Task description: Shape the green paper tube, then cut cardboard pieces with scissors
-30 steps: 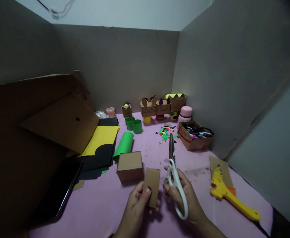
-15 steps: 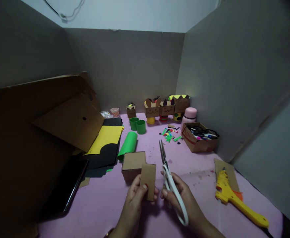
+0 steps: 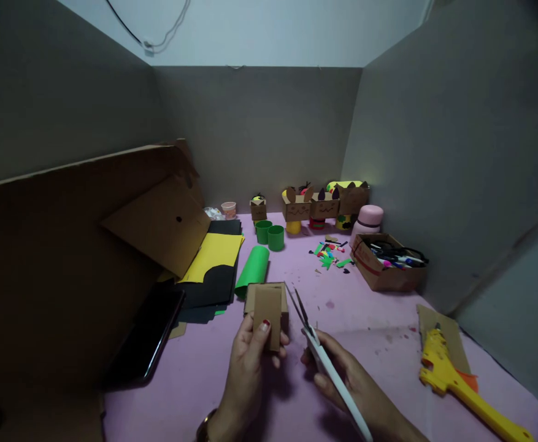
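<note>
My left hand (image 3: 249, 356) pinches a small brown cardboard rectangle (image 3: 267, 317), held upright in front of a small cardboard box (image 3: 283, 294) on the pink table (image 3: 195, 393). My right hand (image 3: 349, 383) grips white-handled scissors (image 3: 317, 344); their blades are parted and point up-left, right beside the rectangle's right edge.
Large cardboard sheets (image 3: 80, 245) lean at the left over black and yellow paper (image 3: 213, 258) and a dark phone (image 3: 151, 334). A green paper roll (image 3: 253, 270), two green cups (image 3: 270, 233), cardboard figures (image 3: 326, 202), a box of pens (image 3: 388, 264) and a yellow glue gun (image 3: 457, 383) lie around.
The scissors tilted from upright to pointing up-left, blades parted, and closed in on the cardboard rectangle. The rectangle rose slightly toward the box. The view shifted left.
</note>
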Action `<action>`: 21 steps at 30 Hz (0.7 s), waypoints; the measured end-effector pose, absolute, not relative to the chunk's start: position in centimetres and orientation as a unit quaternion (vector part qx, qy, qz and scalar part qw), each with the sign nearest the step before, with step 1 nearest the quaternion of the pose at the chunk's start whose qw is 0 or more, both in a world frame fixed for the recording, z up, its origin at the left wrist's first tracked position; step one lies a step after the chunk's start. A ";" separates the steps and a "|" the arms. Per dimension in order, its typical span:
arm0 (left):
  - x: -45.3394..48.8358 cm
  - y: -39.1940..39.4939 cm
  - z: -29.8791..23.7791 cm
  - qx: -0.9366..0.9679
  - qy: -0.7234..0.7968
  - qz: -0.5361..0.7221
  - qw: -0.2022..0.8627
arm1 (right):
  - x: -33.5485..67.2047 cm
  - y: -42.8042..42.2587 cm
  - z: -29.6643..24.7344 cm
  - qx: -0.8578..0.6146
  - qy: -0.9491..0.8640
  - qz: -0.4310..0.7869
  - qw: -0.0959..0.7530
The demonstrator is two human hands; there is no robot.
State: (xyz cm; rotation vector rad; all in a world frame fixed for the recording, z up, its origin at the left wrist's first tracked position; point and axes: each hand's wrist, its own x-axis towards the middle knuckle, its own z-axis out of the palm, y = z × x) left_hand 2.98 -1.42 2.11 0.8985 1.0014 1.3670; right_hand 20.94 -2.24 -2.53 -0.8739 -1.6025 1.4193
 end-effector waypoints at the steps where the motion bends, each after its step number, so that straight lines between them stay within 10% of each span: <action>1: 3.0 -1.5 2.1 0.383 0.425 0.584 0.575 | 20.8 -2.3 -2.7 -0.344 -0.638 0.562 0.400; 21: 1.8 -1.0 1.1 0.482 0.463 0.576 0.470 | 20.9 -2.9 -2.3 -0.352 -0.683 0.526 0.365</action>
